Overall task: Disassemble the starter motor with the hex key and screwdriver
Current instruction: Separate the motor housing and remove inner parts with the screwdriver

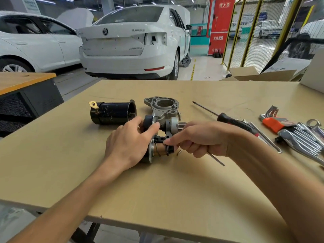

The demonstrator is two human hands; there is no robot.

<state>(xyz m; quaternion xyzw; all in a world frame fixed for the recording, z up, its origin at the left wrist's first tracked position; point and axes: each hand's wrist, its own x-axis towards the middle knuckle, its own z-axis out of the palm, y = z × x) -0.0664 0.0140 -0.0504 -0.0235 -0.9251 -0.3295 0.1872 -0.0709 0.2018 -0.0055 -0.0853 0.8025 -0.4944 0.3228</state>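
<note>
The starter motor's grey drive housing [162, 109] with its solenoid [160, 149] lies at the table's middle. My left hand [128, 143] grips the assembly from the left, thumb on the housing. My right hand [198, 139] holds a thin hex key [216, 159] in its curled fingers, index finger pointing at the solenoid's brass sleeve. The black cylindrical motor casing [112, 113] lies apart, on its side, to the left. A small loose screw [179, 152] lies by the solenoid. The red-and-black screwdriver [226, 117] rests on the table to the right.
A hex key set in an orange holder [273, 122] and several wrenches [301, 137] lie at the table's right edge. Cardboard boxes [254, 74] stand at the back right. A white car [133, 41] is parked beyond the tan table [157, 190].
</note>
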